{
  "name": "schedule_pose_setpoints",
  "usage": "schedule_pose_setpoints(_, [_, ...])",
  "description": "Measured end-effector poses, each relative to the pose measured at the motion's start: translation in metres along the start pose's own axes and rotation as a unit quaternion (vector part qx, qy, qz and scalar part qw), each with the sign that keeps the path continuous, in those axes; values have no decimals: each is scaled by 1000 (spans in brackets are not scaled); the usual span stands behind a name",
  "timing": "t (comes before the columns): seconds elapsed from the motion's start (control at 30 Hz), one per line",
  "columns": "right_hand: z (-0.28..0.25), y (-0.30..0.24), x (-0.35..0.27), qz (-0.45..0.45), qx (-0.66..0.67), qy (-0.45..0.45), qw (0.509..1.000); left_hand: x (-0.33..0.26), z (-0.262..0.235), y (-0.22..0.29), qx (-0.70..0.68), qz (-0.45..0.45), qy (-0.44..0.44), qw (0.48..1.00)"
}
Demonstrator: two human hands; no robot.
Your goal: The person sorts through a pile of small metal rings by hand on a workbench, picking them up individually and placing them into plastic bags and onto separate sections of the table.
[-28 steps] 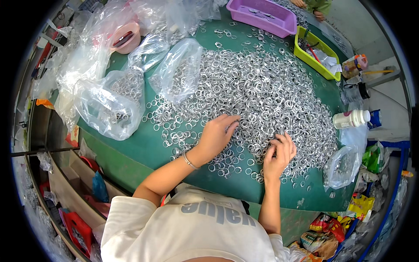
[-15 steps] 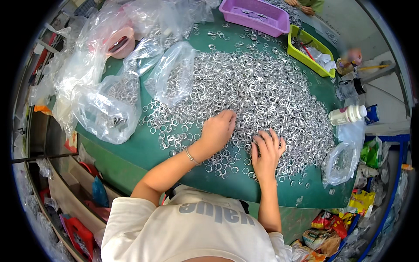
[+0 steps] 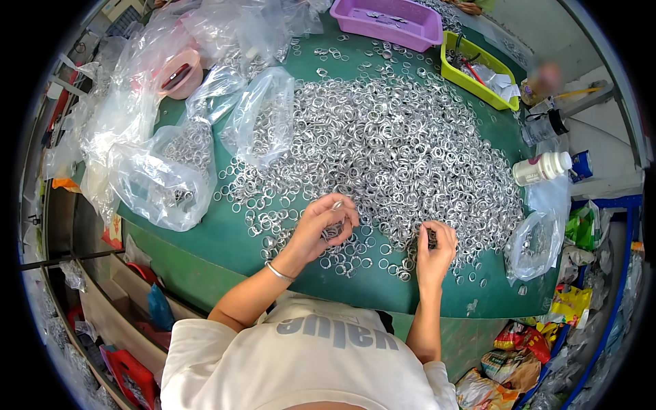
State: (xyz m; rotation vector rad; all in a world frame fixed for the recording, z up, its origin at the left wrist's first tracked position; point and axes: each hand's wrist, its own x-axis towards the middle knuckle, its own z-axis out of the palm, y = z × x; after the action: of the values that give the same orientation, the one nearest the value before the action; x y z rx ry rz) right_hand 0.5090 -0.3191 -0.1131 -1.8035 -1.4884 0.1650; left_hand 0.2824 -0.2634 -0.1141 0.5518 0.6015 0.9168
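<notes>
Head view. We list first one heap of silver metal rings (image 3: 403, 143), loose, spread over a green table (image 3: 495, 304) from the centre out toward two o'clock, with strays at its edges.

Item: left hand (image 3: 321, 222), just below centre, at the heap's near edge; we record its fingers curled, gripping a metal ring (image 3: 337, 205) at the tips. A pale bracelet (image 3: 279, 272) circles the wrist.

Item: right hand (image 3: 437, 254), toward four o'clock, fingers bent toward the thumb over the heap's near edge; the rings there are small and partly covered, so we cannot tell whether it grasps any.

Surroundings, as we find them: a purple tray (image 3: 383, 35) between twelve and one; a lime-green tray (image 3: 471, 87) between one and two; a white bottle (image 3: 540, 169) lying just short of three; a small clear bag (image 3: 533, 273) between three and four; a large clear bag (image 3: 160, 198) at nine, rings inside; a pink bowl (image 3: 188, 87) between ten and eleven.
</notes>
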Motion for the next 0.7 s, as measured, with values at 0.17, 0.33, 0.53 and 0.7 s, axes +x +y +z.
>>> schedule_pose_setpoints(0.17, [1,-6,4,-27,-23,-6,999,-7,1,-12,20,-2,3,1000])
schedule_pose_setpoints(0.33, [18,-22,11,-138,-74,-95,983,-7,4,-26,-11,-60,44,997])
schedule_pose_setpoints(0.53, [7,-6,-3,-55,-161,18,985,-14,12,-23,17,-84,83,993])
schedule_pose_setpoints(0.7, [20,-18,-3,-115,-98,-34,988,-12,15,-29,58,-95,90,990])
